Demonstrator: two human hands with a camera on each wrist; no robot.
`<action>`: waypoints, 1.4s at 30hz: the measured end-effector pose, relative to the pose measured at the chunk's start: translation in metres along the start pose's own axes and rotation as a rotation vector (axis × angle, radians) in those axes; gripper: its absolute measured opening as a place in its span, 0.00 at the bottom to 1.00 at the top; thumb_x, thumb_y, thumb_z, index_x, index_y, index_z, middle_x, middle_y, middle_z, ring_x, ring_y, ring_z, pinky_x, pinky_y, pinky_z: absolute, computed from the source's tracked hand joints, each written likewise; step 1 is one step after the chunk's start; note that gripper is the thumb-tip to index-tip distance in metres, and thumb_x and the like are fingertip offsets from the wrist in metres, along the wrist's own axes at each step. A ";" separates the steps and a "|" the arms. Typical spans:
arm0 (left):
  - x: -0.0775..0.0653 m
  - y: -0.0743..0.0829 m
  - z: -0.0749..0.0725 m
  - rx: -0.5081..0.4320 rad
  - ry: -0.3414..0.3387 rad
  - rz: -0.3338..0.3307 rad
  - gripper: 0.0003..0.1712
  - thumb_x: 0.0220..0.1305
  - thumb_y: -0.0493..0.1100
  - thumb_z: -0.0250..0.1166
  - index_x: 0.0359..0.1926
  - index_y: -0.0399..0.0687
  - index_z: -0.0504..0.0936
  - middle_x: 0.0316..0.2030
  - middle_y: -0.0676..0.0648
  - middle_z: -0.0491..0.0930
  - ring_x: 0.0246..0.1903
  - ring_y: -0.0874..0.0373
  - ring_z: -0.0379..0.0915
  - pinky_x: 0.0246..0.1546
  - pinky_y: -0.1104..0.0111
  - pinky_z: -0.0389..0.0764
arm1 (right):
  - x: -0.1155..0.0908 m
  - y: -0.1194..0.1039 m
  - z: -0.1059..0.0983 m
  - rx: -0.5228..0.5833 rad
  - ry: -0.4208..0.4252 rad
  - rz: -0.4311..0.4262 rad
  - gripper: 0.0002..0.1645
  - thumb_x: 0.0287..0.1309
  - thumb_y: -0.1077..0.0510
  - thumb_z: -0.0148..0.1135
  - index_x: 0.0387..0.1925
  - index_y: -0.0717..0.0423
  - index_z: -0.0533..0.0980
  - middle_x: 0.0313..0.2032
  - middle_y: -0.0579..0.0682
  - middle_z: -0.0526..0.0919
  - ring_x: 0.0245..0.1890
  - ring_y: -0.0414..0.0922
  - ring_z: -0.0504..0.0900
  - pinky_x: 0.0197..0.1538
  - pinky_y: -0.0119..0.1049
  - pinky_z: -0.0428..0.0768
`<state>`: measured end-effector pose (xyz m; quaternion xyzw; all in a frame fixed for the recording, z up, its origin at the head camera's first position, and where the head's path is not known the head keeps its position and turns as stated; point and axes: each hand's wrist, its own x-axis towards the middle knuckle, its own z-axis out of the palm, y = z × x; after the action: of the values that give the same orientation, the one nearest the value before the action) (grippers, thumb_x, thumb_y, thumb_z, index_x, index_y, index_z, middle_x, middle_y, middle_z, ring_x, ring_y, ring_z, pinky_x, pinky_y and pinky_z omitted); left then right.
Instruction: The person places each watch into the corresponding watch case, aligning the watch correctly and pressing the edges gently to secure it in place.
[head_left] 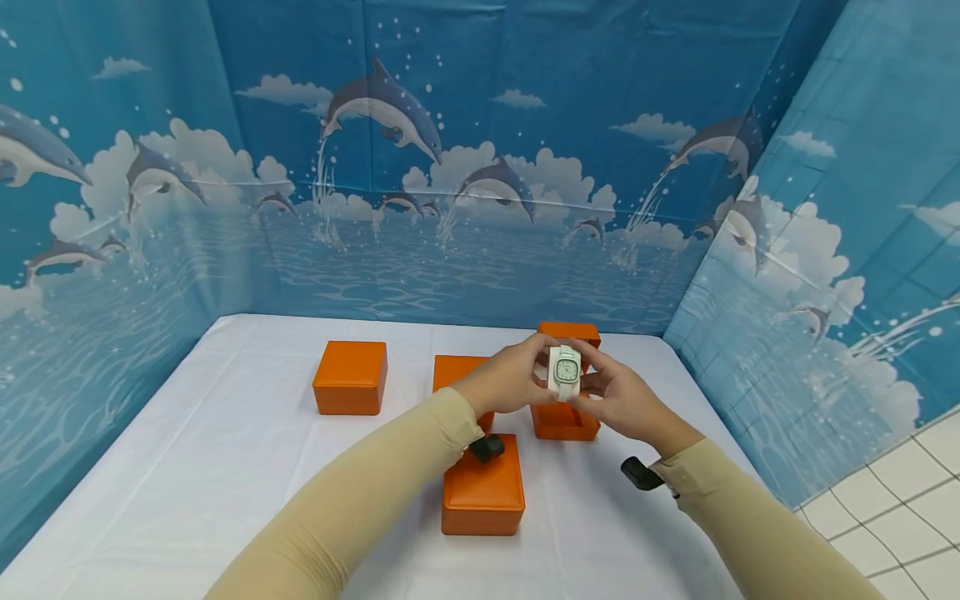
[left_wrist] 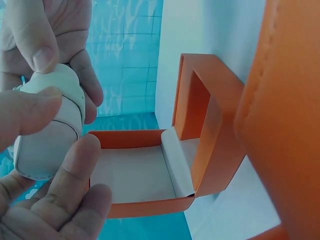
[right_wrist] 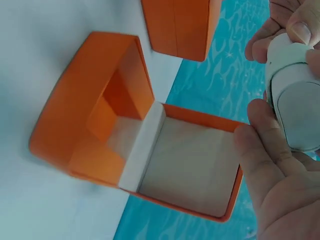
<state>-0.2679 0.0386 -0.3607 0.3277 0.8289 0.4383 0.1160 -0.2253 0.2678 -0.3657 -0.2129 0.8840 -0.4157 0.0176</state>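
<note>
A pale wristwatch point(head_left: 567, 369) with a squarish face is wrapped round a white cushion point(left_wrist: 45, 147), held up above the table between both hands. My left hand point(head_left: 504, 379) grips one end of the cushion with thumb and fingers. From the other side, my right hand point(head_left: 628, 402) pinches it too. Just under and behind them stands an orange watch box point(head_left: 566, 430) with its lid point(right_wrist: 192, 165) swung up. Its inside shows a pale lining, with no cushion in it. The hands cover part of this box in the head view.
Closed orange boxes stand on the white-covered table point(head_left: 225, 467): one box point(head_left: 349, 375) at the left, another box point(head_left: 459, 368) partly behind the left forearm, and a nearer box point(head_left: 483, 492) beneath the left wrist. A dolphin-print curtain point(head_left: 465, 250) surrounds the table's back and sides.
</note>
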 end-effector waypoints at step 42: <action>0.035 -0.007 0.027 0.040 -0.011 -0.135 0.48 0.62 0.40 0.78 0.77 0.55 0.64 0.55 0.51 0.78 0.47 0.61 0.77 0.55 0.66 0.84 | 0.004 0.029 -0.010 -0.128 -0.066 0.177 0.53 0.71 0.58 0.68 0.84 0.59 0.47 0.78 0.65 0.60 0.61 0.58 0.84 0.61 0.52 0.85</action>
<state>-0.2847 0.0764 -0.3792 0.2756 0.8572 0.4108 0.1434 -0.2417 0.2900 -0.3797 -0.1481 0.9232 -0.3478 0.0698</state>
